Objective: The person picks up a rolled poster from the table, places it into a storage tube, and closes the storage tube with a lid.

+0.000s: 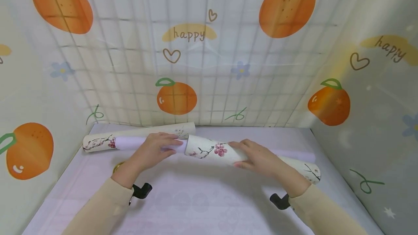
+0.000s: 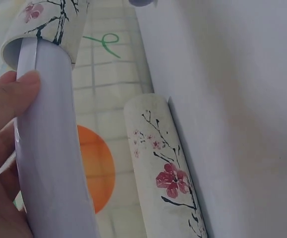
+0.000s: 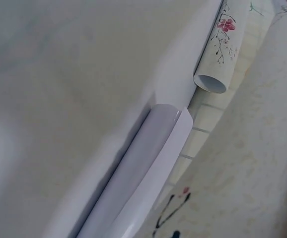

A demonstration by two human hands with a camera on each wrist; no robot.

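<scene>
My left hand grips a lavender paper roll, its thumb laid along the roll in the left wrist view. The roll's right end sits inside the mouth of a white tube printed with plum blossoms. Around that tube's middle, my right hand holds it from above. Both pieces are raised over the table, end to end, the right side sloping lower. How deep the roll reaches into the tube is hidden. In the right wrist view the held tube fills the right side, and barely any fingers show.
A second blossom-printed tube lies at the back left of the lavender-covered table. Another lavender roll lies at the back right, behind the held tube. Fabric walls with oranges and a wire grid enclose the table.
</scene>
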